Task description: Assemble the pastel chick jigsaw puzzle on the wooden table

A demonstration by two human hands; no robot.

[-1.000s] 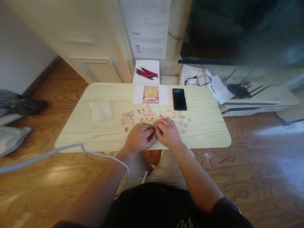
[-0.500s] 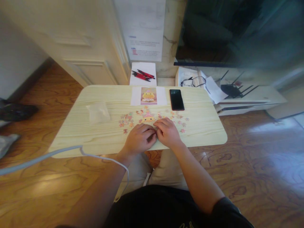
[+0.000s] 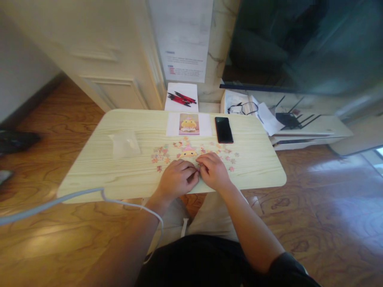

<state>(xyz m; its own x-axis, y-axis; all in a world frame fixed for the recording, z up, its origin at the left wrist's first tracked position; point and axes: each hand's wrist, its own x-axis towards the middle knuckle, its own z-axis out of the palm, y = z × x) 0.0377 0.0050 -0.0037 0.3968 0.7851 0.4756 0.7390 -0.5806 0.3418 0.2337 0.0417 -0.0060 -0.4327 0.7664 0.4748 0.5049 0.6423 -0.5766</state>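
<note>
My left hand and my right hand rest side by side near the front edge of a light wooden table, fingers curled and fingertips meeting. What they pinch is too small to make out. Just beyond them lies a partly joined yellow puzzle figure, with loose pink and orange puzzle pieces scattered to its left and right. A reference picture of the same yellow figure lies farther back.
A black phone lies right of the picture. A clear plastic bag sits at the table's left. Red pens rest on a white surface behind. A white cable crosses the front left. A low white shelf stands at right.
The camera view shifted slightly. Both hands stay together at the front of the puzzle, fingers curling a little tighter toward each other.
</note>
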